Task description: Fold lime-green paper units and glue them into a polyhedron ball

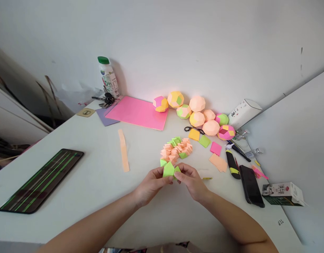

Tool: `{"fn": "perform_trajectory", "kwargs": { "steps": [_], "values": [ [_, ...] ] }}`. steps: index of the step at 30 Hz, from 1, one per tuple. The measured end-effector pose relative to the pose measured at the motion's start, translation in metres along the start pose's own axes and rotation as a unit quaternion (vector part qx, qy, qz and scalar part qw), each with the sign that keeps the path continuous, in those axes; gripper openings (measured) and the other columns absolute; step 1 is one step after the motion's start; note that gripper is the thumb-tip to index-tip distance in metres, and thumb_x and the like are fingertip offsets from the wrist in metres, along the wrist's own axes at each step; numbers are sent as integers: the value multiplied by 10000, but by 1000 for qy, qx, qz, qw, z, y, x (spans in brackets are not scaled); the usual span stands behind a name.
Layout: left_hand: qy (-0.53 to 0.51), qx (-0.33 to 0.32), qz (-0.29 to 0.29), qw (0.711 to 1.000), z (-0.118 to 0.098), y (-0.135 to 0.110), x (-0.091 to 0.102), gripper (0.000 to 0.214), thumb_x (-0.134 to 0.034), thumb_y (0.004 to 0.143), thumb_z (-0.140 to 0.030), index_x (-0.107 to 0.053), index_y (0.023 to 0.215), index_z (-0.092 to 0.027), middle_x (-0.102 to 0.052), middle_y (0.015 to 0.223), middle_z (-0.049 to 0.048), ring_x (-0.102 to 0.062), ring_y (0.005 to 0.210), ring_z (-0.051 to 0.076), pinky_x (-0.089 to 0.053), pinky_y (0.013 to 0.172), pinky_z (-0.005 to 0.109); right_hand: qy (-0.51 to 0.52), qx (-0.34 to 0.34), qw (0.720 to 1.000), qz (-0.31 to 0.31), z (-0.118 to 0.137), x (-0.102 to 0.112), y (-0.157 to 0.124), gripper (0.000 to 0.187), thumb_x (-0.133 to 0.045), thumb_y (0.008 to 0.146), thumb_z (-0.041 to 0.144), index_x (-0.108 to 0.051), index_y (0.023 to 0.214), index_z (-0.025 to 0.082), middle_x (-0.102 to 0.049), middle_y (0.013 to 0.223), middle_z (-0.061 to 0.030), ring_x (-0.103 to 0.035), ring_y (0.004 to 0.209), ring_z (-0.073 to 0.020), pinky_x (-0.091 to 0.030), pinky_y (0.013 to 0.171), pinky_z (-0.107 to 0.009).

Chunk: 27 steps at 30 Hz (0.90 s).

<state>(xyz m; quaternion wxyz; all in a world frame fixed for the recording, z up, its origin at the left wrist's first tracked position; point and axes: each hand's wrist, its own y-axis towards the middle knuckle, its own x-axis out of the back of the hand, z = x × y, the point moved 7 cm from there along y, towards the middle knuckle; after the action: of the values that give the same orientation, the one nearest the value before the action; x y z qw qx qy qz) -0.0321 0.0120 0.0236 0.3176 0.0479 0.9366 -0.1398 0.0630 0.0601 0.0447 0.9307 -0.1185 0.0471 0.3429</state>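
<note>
My left hand (153,182) pinches a bright green folded paper piece (168,170) with a pointed top. From the other side, my right hand (192,180) grips a smaller green paper piece (177,171) that touches the first; whether the two are joined I cannot tell. Just beyond my fingertips lies a pile of folded paper units (175,151), mostly peach with some green. Loose paper squares lie to the right: orange (194,135), green (204,141) and pink (216,148), with peach sheets (218,163) nearer me.
Several faceted paper balls (197,104) stand along the wall beside black scissors (189,129). A pink sheet (138,112), a bottle (108,77) and keys (107,100) sit back left. On the right are a box cutter (232,163), a phone (251,184) and a carton (283,194).
</note>
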Motion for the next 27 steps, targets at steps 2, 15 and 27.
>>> {"fn": "perform_trajectory", "kwargs": {
  "steps": [2, 15, 27],
  "values": [
    [26, -3, 1, 1000, -1, 0, 1, 159, -707, 713, -269, -680, 809, -145, -638, 805, 40, -538, 810, 169, -408, 792, 310, -4, -18, 1000, 7, -3, 0, 0, 204, -666, 760, 328, -549, 679, 181, -486, 735, 11, -453, 635, -113, -371, 603, -261],
    [70, 12, 6, 997, 1, -2, 0, 199, -671, 687, -212, -634, 876, -162, -604, 805, 20, -516, 767, 162, -412, 730, 307, 2, -14, 999, 35, 0, -5, 1, 168, -656, 764, 283, -544, 690, 181, -491, 748, 18, -516, 613, -106, -388, 579, -257],
    [25, 19, -16, 999, -1, -2, 5, 138, -674, 721, -278, -636, 757, -150, -571, 711, 13, -483, 703, 135, -389, 691, 261, -220, -10, 973, 70, 27, 11, -1, 249, -469, 880, 425, -557, 860, 193, -553, 799, -22, -544, 734, -152, -449, 623, -277]
  ]
}}
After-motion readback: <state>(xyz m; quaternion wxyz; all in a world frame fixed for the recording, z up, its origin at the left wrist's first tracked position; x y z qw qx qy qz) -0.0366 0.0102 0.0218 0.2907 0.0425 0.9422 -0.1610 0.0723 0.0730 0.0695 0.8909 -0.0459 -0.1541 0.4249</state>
